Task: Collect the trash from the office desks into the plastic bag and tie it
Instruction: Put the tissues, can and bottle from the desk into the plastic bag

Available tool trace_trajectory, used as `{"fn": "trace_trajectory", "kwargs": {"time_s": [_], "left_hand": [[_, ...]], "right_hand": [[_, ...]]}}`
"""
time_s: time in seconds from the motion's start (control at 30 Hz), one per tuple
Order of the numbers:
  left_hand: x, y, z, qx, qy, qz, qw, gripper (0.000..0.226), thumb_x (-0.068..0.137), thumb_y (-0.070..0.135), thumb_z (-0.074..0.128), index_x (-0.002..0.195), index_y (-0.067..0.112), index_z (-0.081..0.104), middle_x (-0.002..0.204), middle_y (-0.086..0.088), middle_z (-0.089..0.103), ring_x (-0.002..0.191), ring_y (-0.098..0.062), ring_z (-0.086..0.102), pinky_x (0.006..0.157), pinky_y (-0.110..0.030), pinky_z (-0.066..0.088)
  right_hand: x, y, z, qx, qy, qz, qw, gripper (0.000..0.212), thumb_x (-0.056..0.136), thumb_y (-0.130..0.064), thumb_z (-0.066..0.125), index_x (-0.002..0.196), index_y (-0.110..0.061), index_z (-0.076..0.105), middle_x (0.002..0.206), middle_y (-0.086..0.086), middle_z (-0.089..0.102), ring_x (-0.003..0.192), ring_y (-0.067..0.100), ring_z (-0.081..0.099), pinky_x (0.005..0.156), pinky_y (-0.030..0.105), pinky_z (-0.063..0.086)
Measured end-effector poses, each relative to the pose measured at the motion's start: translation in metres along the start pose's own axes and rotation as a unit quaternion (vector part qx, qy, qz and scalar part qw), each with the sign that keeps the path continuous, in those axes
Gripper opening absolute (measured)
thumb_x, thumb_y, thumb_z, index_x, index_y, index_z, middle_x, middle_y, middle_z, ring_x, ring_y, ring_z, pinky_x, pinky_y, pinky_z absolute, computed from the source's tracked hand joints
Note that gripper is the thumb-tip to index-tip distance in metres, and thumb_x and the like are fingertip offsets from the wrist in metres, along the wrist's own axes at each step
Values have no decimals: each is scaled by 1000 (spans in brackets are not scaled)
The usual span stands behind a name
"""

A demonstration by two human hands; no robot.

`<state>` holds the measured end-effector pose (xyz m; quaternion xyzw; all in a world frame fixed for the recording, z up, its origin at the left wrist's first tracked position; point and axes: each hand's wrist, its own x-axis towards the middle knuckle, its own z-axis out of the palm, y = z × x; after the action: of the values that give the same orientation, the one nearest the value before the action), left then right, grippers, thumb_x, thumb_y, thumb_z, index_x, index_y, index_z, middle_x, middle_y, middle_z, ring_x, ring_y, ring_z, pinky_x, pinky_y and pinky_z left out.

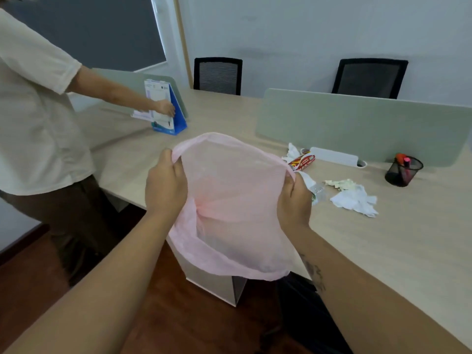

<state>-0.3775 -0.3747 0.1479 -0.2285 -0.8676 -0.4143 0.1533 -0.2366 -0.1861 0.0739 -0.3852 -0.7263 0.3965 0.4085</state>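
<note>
A thin pink plastic bag [229,200] hangs over the desk's front edge with its mouth spread wide. My left hand [166,185] grips the rim on the left and my right hand [293,200] pinches the rim on the right. Trash lies on the wooden desk [383,238] just beyond my right hand: a red snack wrapper [302,161], a white tissue [291,152] behind it, a crushed clear plastic bottle [316,191] partly hidden by my hand, yellowish paper scraps [342,183] and crumpled white paper [355,200].
A black mesh pen cup [403,171] stands at the right by the grey-green divider [357,123]. Another person at the left touches a blue file stand [169,111] with papers. Two black chairs [217,75] stand behind the desks. Dark wooden floor lies below.
</note>
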Motion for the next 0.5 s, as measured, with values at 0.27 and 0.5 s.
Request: {"fn": "trace_trajectory", "kwargs": {"time_s": [0.27, 0.5], "left_hand": [[11, -52, 67, 92, -125, -14, 988, 18, 103, 27, 35, 102, 14, 48, 80, -11, 61, 71, -35, 58, 61, -44, 49], [43, -54, 104, 80, -148, -13, 986, 18, 103, 24, 37, 87, 18, 42, 69, -7, 54, 60, -31, 53, 53, -39, 42]], "right_hand": [[34, 47, 42, -68, -88, 34, 993, 37, 104, -32, 35, 128, -12, 55, 111, 13, 66, 109, 32, 58, 87, 42, 46], [66, 86, 50, -36, -174, 71, 982, 50, 91, -65, 41, 110, -22, 57, 97, 3, 59, 91, 22, 56, 81, 38, 45]]}}
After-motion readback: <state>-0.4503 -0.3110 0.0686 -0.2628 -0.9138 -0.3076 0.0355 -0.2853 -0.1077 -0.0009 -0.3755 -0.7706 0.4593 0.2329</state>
